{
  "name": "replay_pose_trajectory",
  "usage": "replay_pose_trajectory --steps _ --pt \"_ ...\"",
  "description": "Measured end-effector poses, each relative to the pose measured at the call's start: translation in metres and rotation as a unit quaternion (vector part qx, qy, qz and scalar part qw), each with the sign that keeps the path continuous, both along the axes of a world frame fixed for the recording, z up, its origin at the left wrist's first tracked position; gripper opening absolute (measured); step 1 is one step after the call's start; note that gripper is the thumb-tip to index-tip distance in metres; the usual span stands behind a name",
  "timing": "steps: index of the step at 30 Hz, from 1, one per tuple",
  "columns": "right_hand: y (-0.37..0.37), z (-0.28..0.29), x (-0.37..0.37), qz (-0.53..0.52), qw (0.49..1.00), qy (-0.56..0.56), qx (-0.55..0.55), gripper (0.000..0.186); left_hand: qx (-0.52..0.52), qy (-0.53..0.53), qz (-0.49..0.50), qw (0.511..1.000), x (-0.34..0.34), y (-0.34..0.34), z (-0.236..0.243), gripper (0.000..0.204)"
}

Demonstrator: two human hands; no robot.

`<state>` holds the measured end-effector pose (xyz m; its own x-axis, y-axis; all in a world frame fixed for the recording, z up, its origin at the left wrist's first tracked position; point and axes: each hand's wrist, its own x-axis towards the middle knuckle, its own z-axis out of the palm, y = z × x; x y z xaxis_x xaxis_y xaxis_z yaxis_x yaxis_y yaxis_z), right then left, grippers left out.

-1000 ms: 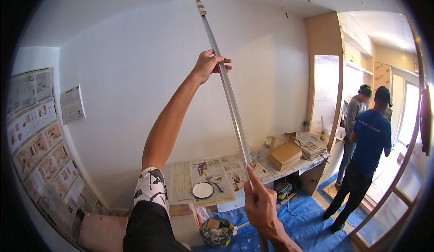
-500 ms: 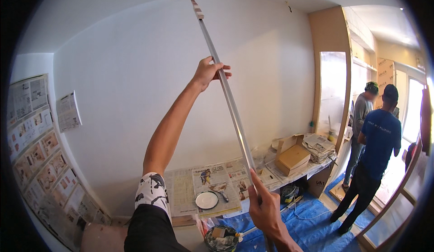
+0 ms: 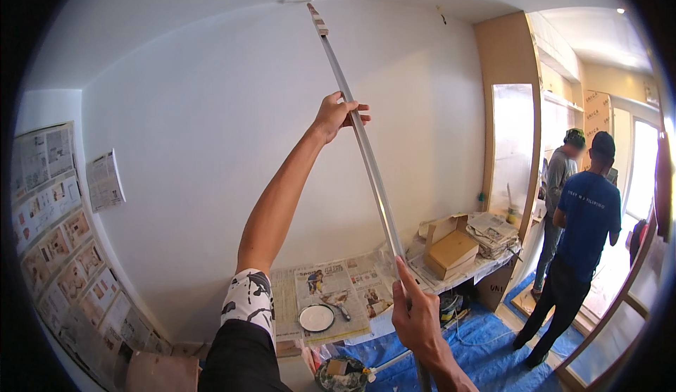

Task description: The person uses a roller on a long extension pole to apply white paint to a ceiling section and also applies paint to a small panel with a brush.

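Observation:
A long metal pole [image 3: 381, 198] slants up from the lower right toward the top of the white wall [image 3: 211, 160]. My left hand [image 3: 336, 117] grips it at mid-length with the arm stretched up, thumb around the pole and fingertips showing past it. Lower down, my right hand [image 3: 421, 321] is closed around the pole. A striped, wrapped piece [image 3: 317, 20] joins the pole's upper end to a white paint roller [image 3: 297, 0], which sits where wall and ceiling meet. Whether the roller presses on the wall, the ceiling or both, I cannot tell.
Below, a newspaper-covered table [image 3: 285, 297] bears a round white lid [image 3: 317, 318], a cardboard box [image 3: 451, 253] and stacked newspapers [image 3: 493, 231]. A messy bucket [image 3: 341, 374] stands by a blue floor sheet [image 3: 486, 343]. Two people stand at right, one in a blue shirt [image 3: 590, 205].
The roller and pole have shifted slightly to the right, with both hands still holding the pole. My view has also moved a little.

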<state>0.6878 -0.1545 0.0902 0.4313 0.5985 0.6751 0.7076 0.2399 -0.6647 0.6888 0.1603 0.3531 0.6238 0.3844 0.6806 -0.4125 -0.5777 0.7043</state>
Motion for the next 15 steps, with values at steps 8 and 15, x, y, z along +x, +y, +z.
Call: replay_pose_trajectory --steps 8,15 --pt "-0.036 -0.009 -0.003 -0.005 0.999 -0.010 0.051 0.048 0.021 -0.011 -0.002 1.000 -0.005 -0.051 0.004 0.023" --pt "-0.143 -0.018 -0.035 -0.004 0.999 0.015 0.029 0.047 0.039 -0.014 -0.002 0.999 -0.040 -0.161 -0.002 0.020"
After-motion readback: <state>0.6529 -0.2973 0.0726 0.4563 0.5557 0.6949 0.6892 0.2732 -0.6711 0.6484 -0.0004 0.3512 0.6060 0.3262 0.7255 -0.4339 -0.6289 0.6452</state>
